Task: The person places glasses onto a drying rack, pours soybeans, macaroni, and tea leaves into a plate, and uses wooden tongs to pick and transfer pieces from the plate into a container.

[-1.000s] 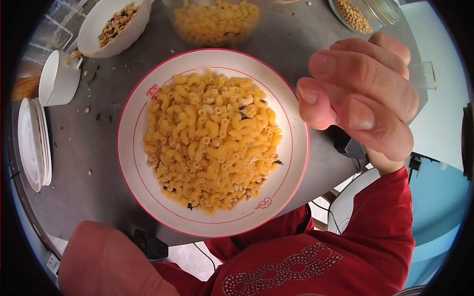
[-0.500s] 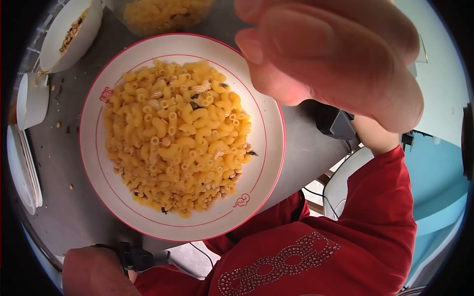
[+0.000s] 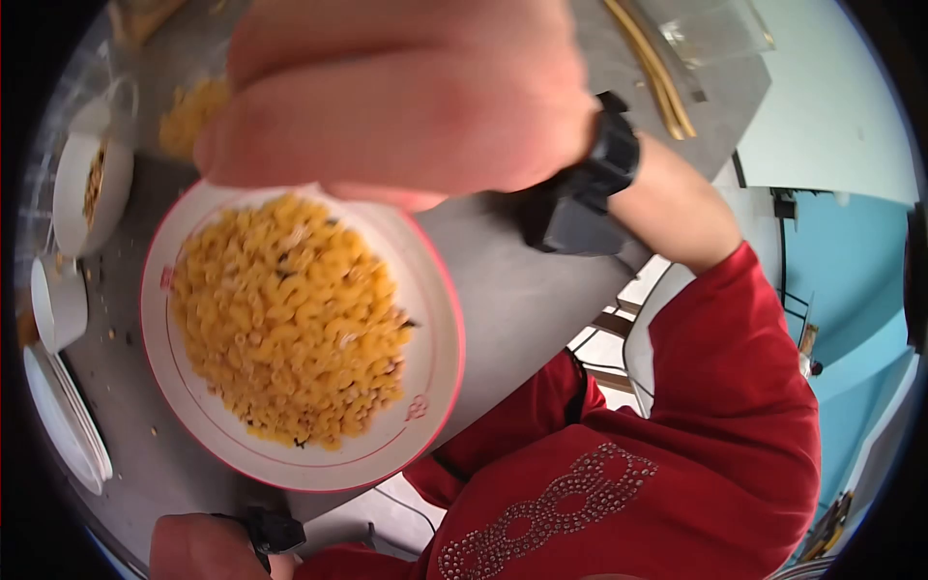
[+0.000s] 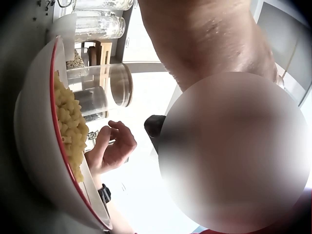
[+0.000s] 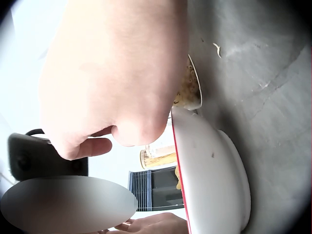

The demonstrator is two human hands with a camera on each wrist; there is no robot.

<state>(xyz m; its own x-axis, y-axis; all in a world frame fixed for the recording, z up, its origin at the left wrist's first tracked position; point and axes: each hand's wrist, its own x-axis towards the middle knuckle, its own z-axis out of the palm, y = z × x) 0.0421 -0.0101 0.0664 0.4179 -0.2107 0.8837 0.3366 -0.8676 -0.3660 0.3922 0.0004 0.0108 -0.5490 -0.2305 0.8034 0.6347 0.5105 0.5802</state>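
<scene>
A wide white bowl (image 3: 435, 333) with a red rim holds a heap of elbow macaroni (image 3: 290, 319), mixed with beans and dark flakes. My right hand (image 3: 416, 106), large and blurred in the head view, hangs over its far edge. In the left wrist view the fingers of that right hand (image 4: 117, 146) are loosely curled above the macaroni, with nothing visible in them. My left hand (image 3: 208, 546) is low at the near left, apart from the bowl. The right wrist view shows the left hand (image 5: 161, 223) beyond the rim, its fingers relaxed.
More macaroni (image 3: 191, 118) lies beyond the bowl, partly behind my right hand. Along the left stand a white bowl (image 3: 118, 198) of beans, a white cup (image 3: 60, 304) and stacked saucers (image 3: 60, 416). Thin light-coloured sticks (image 3: 652, 63) lie at the far right.
My right hand has swung from the right side leftward and away, across the bowl's far edge. The head view has shifted, so the bowl appears further left. My left hand stays low at left.
</scene>
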